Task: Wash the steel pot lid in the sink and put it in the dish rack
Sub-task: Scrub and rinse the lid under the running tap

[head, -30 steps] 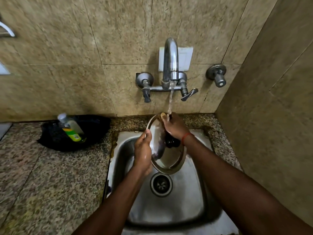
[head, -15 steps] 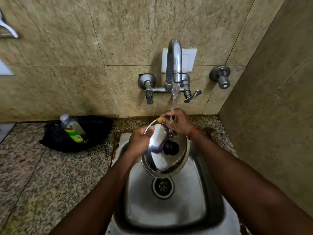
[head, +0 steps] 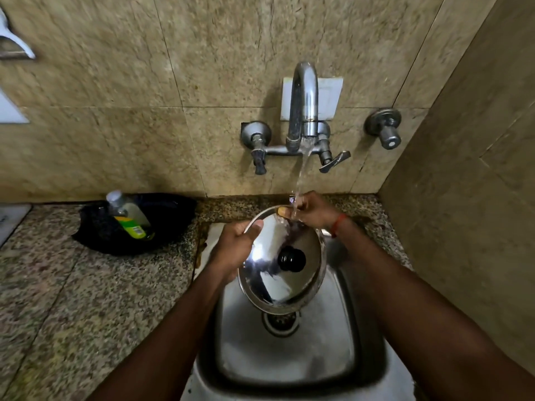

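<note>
The tap point(head: 303, 111) overhangs the sink point(head: 289, 357), a wall point(head: 463, 183) hems the right, open counter point(head: 86, 299) lies left

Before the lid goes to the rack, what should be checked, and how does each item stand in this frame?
1. Grip: left hand holds the steel pot lid by its near rim: ok.
2. Second grip: right hand pinches the far rim, under the water stream: ok.
3. Lid over the sink, knob facing up: ok.
4. Soap rinsed off: cannot tell.
5. Water off at the tap: not ok, running.
6. Path to the dish rack: cannot tell, rack out of view.
</note>
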